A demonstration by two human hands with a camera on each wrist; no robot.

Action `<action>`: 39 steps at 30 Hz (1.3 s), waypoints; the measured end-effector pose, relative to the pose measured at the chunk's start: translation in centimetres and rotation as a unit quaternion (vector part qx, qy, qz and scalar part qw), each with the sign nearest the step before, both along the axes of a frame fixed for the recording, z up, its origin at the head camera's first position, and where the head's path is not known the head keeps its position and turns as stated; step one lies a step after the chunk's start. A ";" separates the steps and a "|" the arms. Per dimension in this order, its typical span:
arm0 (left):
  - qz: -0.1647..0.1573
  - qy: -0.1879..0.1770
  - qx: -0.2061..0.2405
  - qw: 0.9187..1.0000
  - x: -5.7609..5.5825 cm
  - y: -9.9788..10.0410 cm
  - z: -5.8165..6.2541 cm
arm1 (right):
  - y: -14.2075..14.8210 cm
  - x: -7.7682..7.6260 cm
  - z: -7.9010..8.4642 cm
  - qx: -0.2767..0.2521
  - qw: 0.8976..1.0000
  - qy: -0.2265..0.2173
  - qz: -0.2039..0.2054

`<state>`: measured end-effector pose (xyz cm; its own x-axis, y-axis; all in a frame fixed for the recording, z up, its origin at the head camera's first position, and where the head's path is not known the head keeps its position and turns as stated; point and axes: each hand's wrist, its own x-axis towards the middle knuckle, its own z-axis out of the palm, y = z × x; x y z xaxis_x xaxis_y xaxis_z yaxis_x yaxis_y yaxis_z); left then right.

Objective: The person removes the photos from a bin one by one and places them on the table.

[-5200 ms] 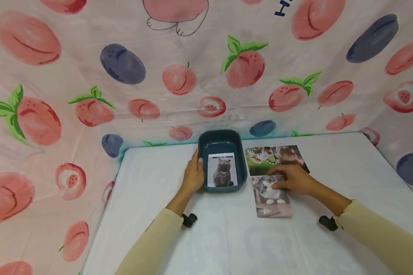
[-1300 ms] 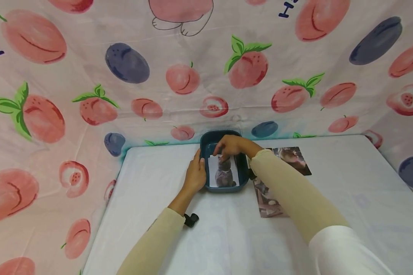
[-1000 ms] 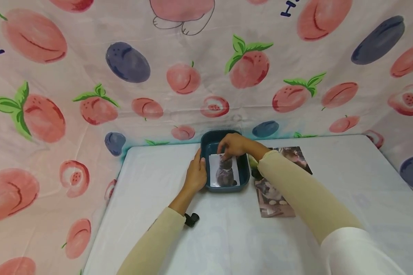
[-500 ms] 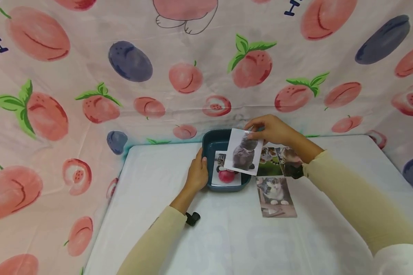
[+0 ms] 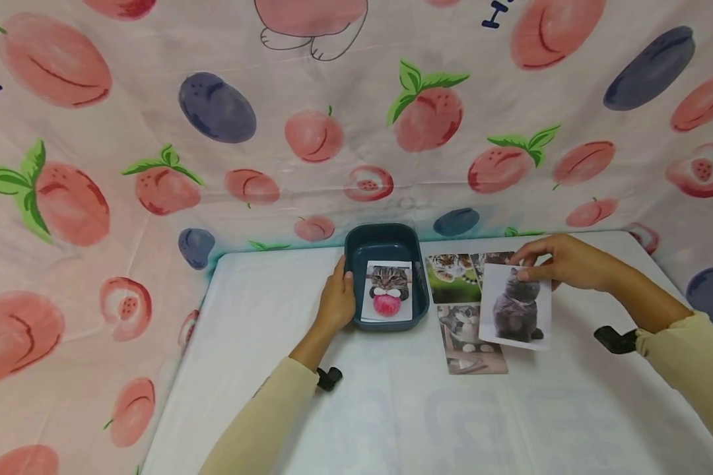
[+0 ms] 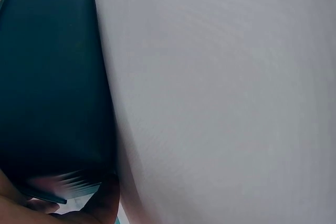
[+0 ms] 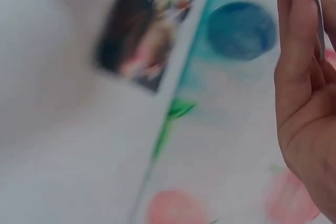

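Observation:
In the head view my right hand (image 5: 579,264) pinches the top edge of a photo card of a sitting grey cat (image 5: 515,313). The card is held above the table's right half and overlaps other cards. My left hand (image 5: 335,302) holds the left side of a dark teal plastic box (image 5: 382,241). Inside the box lies a photo card of a tabby cat with a pink ball (image 5: 387,290). In the left wrist view the box's outer wall (image 6: 52,77) fills the left side, fingers (image 6: 105,200) at its lower end. The right wrist view catches the held card edge-on.
Right of the box lie a tiger card (image 5: 450,278), a grey-and-white cat card (image 5: 463,336) and another photo card (image 5: 499,256) mostly hidden by the held one. A white cloth covers the table (image 5: 380,409). A fruit-printed curtain (image 5: 243,218) hangs behind its back edge.
My right hand has taken the grey cat card out of the box and carried it right, above the other cards. The tabby card in the box is now uncovered. My left hand has stayed.

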<state>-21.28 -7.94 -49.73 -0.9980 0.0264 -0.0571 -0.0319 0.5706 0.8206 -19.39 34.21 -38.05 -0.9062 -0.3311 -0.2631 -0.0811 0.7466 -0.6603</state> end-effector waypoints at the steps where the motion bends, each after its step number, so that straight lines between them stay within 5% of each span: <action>1: 0.001 -0.001 0.000 1.000 0.0 0.0 0.0 | 0.8 0.4 -0.6 0.000 1.000 -0.008 0.003; 11: -0.005 0.003 -0.001 1.000 0.1 0.1 0.1 | 4.7 2.7 -5.6 0.006 0.999 -0.038 -0.003; 20: -0.001 -0.005 0.002 1.000 0.1 0.2 0.3 | 4.2 2.5 -8.7 0.041 0.995 0.088 -0.016; 39: -0.002 -0.003 0.004 1.000 0.1 0.1 0.3 | 3.7 1.9 -10.9 0.094 0.977 0.191 -0.006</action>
<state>-21.19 -7.81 -49.43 -0.9976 0.0301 -0.0622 -0.0344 0.5642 0.8249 -17.47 37.92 -48.99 -0.9538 -0.2978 0.0400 -0.2850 0.8545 -0.4342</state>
